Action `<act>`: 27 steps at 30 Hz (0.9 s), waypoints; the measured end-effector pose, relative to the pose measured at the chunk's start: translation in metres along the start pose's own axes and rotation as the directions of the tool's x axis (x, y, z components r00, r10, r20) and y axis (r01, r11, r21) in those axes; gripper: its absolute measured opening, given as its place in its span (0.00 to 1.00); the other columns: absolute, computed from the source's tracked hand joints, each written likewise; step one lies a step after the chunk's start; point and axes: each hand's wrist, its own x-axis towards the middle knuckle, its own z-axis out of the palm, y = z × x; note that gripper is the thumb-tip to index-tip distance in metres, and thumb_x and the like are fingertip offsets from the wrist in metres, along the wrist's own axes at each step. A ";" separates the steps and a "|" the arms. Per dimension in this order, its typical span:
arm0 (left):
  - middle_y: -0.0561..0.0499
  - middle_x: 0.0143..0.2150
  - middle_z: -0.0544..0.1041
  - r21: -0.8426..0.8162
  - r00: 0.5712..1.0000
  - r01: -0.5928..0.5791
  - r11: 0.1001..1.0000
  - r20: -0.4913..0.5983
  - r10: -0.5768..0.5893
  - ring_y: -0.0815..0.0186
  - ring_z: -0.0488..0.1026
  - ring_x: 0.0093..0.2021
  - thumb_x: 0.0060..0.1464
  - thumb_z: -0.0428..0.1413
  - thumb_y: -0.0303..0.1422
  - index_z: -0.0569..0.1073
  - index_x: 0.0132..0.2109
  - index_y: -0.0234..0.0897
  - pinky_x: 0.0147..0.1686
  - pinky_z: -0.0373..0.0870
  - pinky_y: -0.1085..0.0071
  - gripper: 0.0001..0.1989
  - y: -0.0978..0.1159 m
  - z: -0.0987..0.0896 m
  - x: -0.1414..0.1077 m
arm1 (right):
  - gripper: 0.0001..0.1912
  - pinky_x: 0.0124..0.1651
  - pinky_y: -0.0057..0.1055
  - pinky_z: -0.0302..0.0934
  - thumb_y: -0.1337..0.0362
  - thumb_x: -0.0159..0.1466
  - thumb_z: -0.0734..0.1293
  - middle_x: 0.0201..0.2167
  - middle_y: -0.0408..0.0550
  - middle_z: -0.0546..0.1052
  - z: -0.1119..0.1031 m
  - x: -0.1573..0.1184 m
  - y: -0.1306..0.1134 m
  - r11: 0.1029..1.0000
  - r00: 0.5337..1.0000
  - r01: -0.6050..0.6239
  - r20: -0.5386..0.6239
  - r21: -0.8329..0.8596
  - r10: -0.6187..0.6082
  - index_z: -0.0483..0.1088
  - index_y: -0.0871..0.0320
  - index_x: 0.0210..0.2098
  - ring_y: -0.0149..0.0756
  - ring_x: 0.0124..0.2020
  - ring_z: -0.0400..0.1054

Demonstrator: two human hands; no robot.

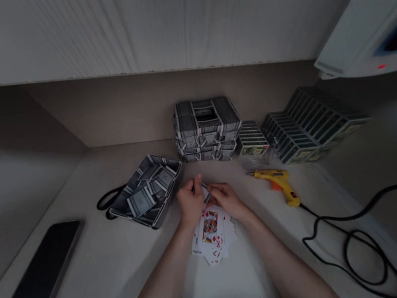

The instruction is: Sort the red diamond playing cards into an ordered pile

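Between my two hands is a small folded playing card [206, 195], partly hidden by the fingers. My left hand [191, 201] pinches its left side, and my right hand [226, 198] grips its right side. Just below the hands lies a loose pile of face-up playing cards [211, 228], with a red-suited picture card on top. To the left sits an open tray [156, 219] made of dark patterned cards, holding several loose or folded cards [141, 201]. Behind the hands stands a box-like stack built of folded cards [205, 130].
A yellow glue gun [282, 185] lies at the right, its black cable [319, 220] looping beside it. Stacked green card boxes [303, 128] stand at the back right. Black scissor-like handles [107, 200] show beside the tray. A phone [40, 274] lies at far left. A shelf [165, 24] overhangs the table.
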 end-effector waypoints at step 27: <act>0.52 0.16 0.68 0.447 0.968 -0.244 0.861 0.057 0.245 0.74 0.58 0.17 0.56 0.45 0.39 0.68 0.21 0.33 0.21 0.48 0.75 0.21 0.000 -0.004 -0.001 | 0.17 0.18 0.23 0.55 0.53 0.56 0.58 0.14 0.41 0.66 0.000 0.006 0.013 0.933 0.979 0.082 -0.147 -0.350 -0.141 0.64 0.60 0.20 0.28 0.17 0.62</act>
